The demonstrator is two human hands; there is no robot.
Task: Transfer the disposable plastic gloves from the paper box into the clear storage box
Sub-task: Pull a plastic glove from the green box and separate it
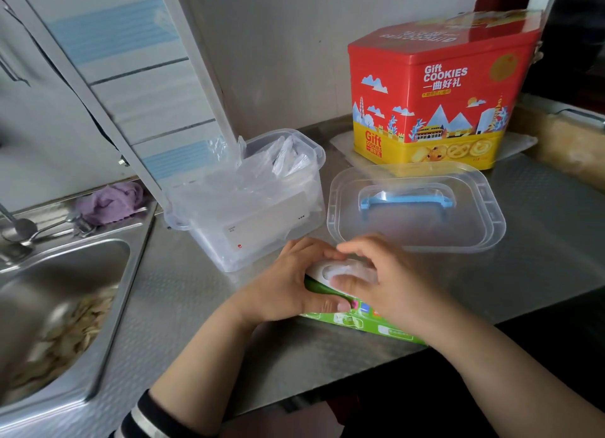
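Gloves [340, 271] show at the oval opening of the green paper box [360, 323] near the counter edge. Left hand [288, 293] clamps the box; right hand [383, 280] pinches the gloves. Next: pull them free toward the open storage box [278, 241] far left.

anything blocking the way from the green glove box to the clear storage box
Nothing visible does. The clear storage box stands open just behind the paper box, and its lid lies off to the right on the counter.

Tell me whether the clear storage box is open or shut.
Open: the clear plastic storage box has no lid on; its clear lid with blue handle lies beside it.
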